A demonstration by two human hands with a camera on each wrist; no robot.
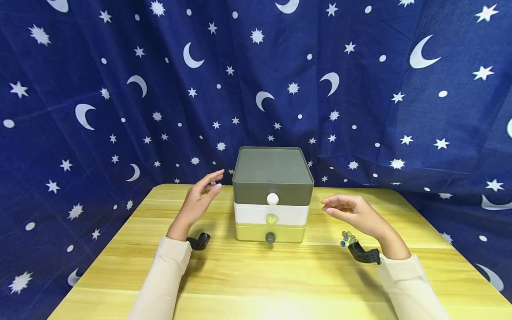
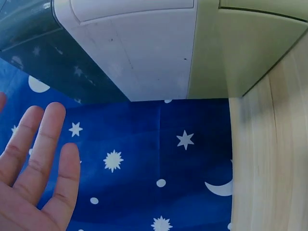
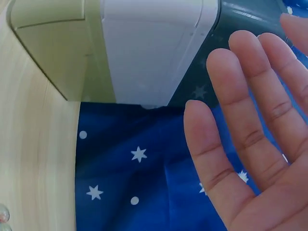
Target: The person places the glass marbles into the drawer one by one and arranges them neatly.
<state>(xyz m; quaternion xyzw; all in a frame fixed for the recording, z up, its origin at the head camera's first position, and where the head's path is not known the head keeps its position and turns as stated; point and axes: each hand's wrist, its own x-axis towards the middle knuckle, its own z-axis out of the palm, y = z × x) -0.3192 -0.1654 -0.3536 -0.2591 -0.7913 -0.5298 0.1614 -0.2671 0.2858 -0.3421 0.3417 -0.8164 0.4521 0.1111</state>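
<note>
A three-tier drawer box (image 1: 273,193) stands on the table, its dark grey, white and yellow-green drawers stacked and closed, each with a round knob at the front. To its left my left hand (image 1: 198,200) is held up, fingers extended and apart from the box; the left wrist view shows spread fingers (image 2: 50,130) beside the box's side. My right hand (image 1: 356,212) hovers to the right of the box, holding nothing, and its relaxed fingers (image 3: 243,91) show in the right wrist view. Below that hand, several glass marbles (image 1: 347,238) lie in a small cluster on the table.
The wooden table (image 1: 256,275) carries the box near its back edge. Behind it hangs a dark blue curtain (image 1: 256,58) with white moons and stars. Black wrist-camera mounts (image 1: 364,254) stick out from both wrists, the right one close to the marbles.
</note>
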